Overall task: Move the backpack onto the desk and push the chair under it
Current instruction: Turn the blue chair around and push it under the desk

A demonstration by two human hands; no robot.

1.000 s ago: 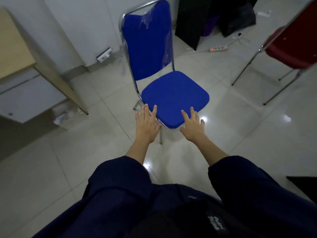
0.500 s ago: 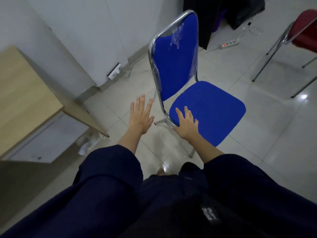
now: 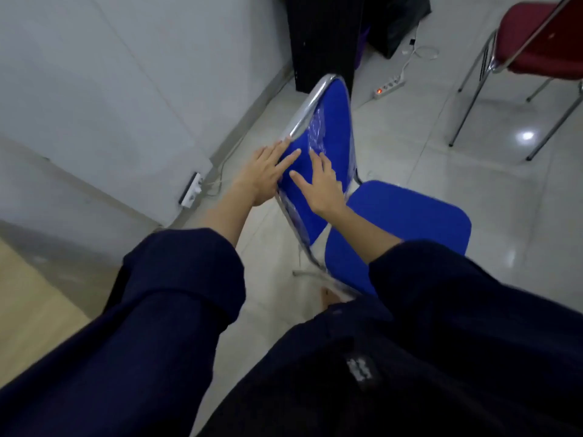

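Your left hand point(image 3: 263, 176) lies flat and open against the chrome frame at the near edge of the blue chair's point(image 3: 400, 222) backrest point(image 3: 328, 127), fingers spread and reaching over the tube onto the padding. Your right hand point(image 3: 321, 187) is pressed open-palmed on the front face of the same backrest, fingers fanned apart and clamped on nothing. Neither hand curls round the frame; both just rest on the upholstery, which carries a crinkled clear plastic wrap near the top.

The chair stands on the pale tiled floor point(image 3: 441, 152), its backrest edge-on to you and its seat spreading toward the right, partly behind your right sleeve point(image 3: 457, 294). Its chrome leg shows just below the seat's near corner. Your left sleeve point(image 3: 176, 279) is rolled back at the forearm.

A wedge of the light wooden desk point(image 3: 28, 298) shows at the left edge of the view, well apart from the chair. The dark shape low in the view, with a small white label, may be the backpack point(image 3: 362, 373) hanging at your front, though it is too dim to be sure.

Beyond the chair, a white power strip point(image 3: 388, 87) with a lit red switch lies on the floor near a dark cabinet point(image 3: 325, 36), and a red chair point(image 3: 536, 42) stands at the upper right. A wall socket point(image 3: 191, 193) sits low on the white wall.
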